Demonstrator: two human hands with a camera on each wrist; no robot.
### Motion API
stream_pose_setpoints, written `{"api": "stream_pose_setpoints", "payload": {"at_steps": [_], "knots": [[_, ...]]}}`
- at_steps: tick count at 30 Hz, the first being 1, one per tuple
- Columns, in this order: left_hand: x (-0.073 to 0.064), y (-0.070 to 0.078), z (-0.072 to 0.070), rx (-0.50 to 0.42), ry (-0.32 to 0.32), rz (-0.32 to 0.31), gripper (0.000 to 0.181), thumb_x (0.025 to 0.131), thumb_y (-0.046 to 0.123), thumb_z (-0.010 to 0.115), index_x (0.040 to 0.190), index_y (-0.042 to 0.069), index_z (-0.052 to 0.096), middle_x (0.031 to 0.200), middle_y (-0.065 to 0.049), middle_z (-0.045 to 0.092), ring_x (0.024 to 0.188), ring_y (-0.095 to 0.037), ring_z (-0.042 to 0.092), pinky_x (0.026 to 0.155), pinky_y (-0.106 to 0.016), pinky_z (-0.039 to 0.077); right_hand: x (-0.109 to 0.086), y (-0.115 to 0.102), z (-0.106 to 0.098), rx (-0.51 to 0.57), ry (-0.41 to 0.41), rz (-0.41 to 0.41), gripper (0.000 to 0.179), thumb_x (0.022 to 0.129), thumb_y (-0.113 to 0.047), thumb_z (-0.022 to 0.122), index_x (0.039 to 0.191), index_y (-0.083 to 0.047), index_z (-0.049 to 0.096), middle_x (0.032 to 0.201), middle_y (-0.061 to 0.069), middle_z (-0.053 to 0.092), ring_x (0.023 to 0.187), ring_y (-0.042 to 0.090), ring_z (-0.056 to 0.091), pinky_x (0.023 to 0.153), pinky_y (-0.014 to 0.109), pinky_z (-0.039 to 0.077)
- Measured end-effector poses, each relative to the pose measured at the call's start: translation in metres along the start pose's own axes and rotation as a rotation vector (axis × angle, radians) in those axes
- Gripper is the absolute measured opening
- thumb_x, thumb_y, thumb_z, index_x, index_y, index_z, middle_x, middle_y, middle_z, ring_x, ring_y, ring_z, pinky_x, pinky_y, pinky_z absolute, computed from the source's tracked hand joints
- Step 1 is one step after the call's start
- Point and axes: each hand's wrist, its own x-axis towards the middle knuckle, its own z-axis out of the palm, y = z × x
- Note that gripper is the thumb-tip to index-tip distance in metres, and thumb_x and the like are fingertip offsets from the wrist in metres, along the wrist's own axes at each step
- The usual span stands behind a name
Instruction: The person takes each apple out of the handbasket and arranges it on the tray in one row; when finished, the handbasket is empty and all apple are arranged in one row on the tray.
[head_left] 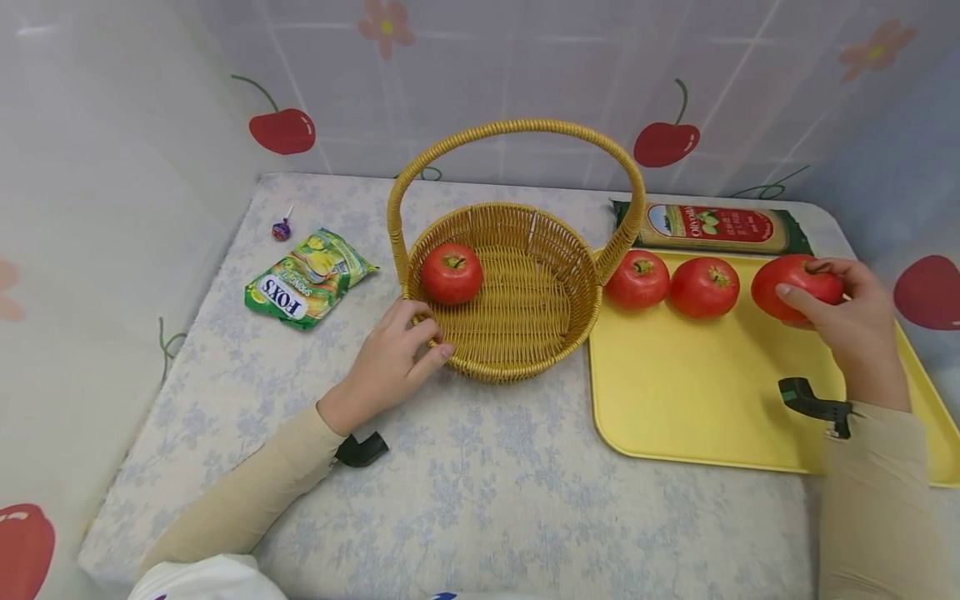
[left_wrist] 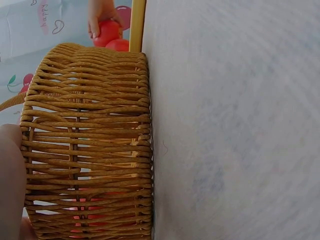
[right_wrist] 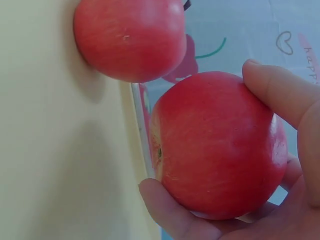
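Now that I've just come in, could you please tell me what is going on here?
A person's right hand holds a red apple over the yellow tray, while the left hand grips the rim of the wicker basket. One apple sits in the basket, and two more apples rest on the tray, side by side near the basket.

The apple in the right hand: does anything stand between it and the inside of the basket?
Yes. In the head view, left of the held apple sit a nearer apple and a farther apple on the yellow tray, then the right side of the basket and its handle. A raised path in front of the handle looks clear.
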Motion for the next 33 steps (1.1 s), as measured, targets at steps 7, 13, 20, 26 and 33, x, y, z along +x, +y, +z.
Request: {"api": "stream_pose_setpoints", "payload": {"at_steps": [7,13,20,26,33], "knots": [[0.000,-0.002,0.002,0.019,0.001,-0.005,0.065,0.105,0.064,0.031,0.089,0.011,0.065,0.111,-0.015,0.058,0.104,-0.029,0.054,0.082,-0.046,0.051,0.005,0.007,0.004,-0.076,0.027,0.010,0.038,0.094,-0.035,0.074,0.123,-0.043,0.050,0.113,-0.030,0.041,0.111,-0.002,0.037,0.069,-0.001,0.043],[0.000,-0.001,0.002,0.012,0.005,0.001,0.064,0.105,0.063,0.032,0.089,0.011,0.065,0.110,-0.015,0.058,0.103,-0.029,0.054,0.082,-0.046,0.051,0.009,0.013,0.008,-0.140,0.028,0.042,0.038,0.094,-0.042,0.072,0.123,-0.046,0.049,0.113,-0.031,0.039,0.116,0.001,0.036,0.073,-0.001,0.041],[-0.001,-0.002,0.002,0.013,0.010,0.005,0.065,0.105,0.063,0.031,0.089,0.010,0.065,0.110,-0.015,0.058,0.102,-0.029,0.054,0.082,-0.045,0.050,0.012,0.018,0.014,-0.229,0.023,0.053,0.042,0.094,-0.049,0.069,0.129,-0.046,0.047,0.136,-0.012,0.045,0.127,0.011,0.035,0.110,0.023,0.045],[-0.001,-0.002,0.002,0.010,0.009,0.004,0.065,0.105,0.063,0.031,0.089,0.010,0.065,0.110,-0.014,0.058,0.102,-0.028,0.054,0.082,-0.045,0.050,0.015,0.021,0.018,-0.293,0.014,0.036,0.051,0.096,-0.049,0.065,0.141,-0.033,0.046,0.153,0.013,0.037,0.134,0.026,0.035,0.117,0.043,0.041],[0.000,-0.001,0.002,0.012,0.018,0.011,0.064,0.106,0.062,0.031,0.089,0.010,0.065,0.109,-0.014,0.058,0.100,-0.029,0.054,0.079,-0.045,0.050,0.017,0.024,0.016,-0.297,0.007,0.039,0.057,0.097,-0.050,0.063,0.148,-0.032,0.042,0.158,0.016,0.033,0.137,0.031,0.033,0.119,0.048,0.039]]}}
